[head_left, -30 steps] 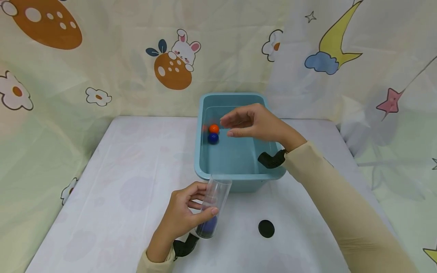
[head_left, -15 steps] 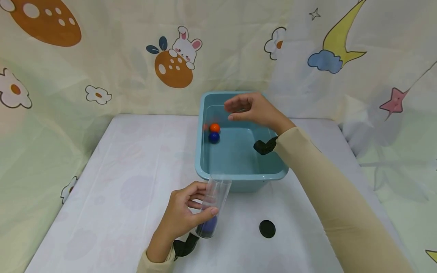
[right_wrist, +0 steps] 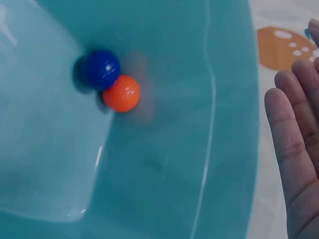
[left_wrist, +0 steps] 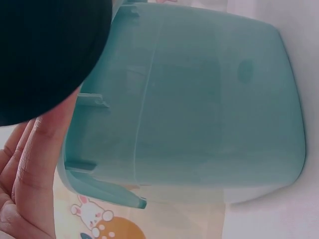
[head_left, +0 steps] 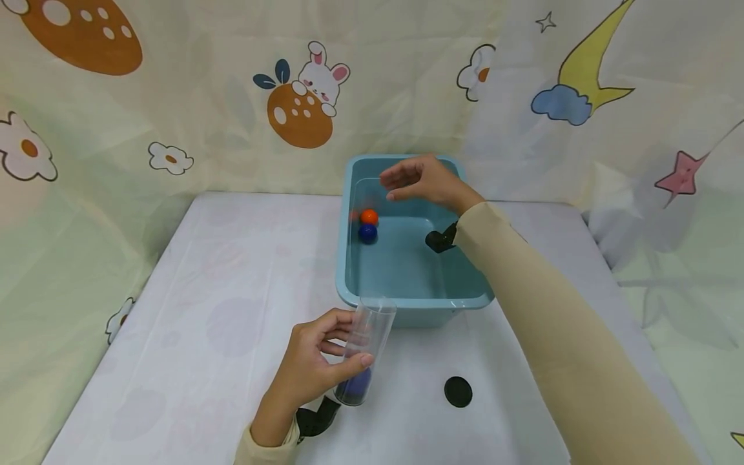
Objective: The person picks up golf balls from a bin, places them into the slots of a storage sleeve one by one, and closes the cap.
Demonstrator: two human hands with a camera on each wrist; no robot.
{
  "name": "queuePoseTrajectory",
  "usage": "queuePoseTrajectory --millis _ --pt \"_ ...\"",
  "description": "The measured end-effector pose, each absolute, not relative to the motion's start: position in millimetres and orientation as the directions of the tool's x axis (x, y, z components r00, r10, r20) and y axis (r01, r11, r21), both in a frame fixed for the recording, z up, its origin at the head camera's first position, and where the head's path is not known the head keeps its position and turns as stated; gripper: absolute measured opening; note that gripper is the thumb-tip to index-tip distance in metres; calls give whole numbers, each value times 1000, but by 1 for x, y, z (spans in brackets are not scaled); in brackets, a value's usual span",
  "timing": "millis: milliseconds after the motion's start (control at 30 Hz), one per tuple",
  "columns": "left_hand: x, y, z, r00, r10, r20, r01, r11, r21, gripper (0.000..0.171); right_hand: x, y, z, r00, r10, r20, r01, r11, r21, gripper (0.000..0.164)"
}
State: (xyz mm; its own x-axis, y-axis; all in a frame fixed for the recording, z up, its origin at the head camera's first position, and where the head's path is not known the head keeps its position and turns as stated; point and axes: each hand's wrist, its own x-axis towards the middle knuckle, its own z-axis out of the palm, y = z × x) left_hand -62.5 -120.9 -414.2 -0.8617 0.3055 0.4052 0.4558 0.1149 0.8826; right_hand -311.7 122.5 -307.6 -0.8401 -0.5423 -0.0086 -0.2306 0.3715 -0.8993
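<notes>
In the head view my left hand (head_left: 310,358) grips a clear tube (head_left: 374,329), tilted, its mouth near the front rim of a light-blue plastic bin (head_left: 415,302). A bluish-purple ball (head_left: 356,385) sits low inside the tube. My right hand (head_left: 424,181) hovers over the far part of the bin, fingers loosely bent and holding nothing. Down in the bin, an orange ball (right_wrist: 121,93) touches a dark blue ball (right_wrist: 101,69) by the left wall. In the left wrist view, fingers (left_wrist: 37,159) show beside a large dark round shape that hides much of the hand.
A flat black disc (head_left: 458,392) lies on the white tabletop (head_left: 250,278), in front of the bin and to the right. Patterned cloth (head_left: 401,84) hangs behind the table and along its sides. Dark wrist mounts (head_left: 316,418) stick out by both sleeves.
My right hand has moved farther back over the bin, away from the two balls. The left hand and its tube hold nearly still. The whole view has shifted slightly.
</notes>
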Motion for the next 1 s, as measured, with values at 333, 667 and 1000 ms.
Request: queuePoseTrajectory --millis 333,667,1000 --pt "-63 -123 -414 -868 309 387 442 130 888 41 -329 118 -330 -841 -537 -57 -165 355 -920 38" --pt "-63 -125 -417 -864 301 403 453 118 884 41 -344 116 -354 -839 -530 -127 -80 351 -933 41" --pt "-64 -128 -418 -869 299 394 444 119 888 42 -353 107 -367 -829 -519 -208 -28 410 -912 42"
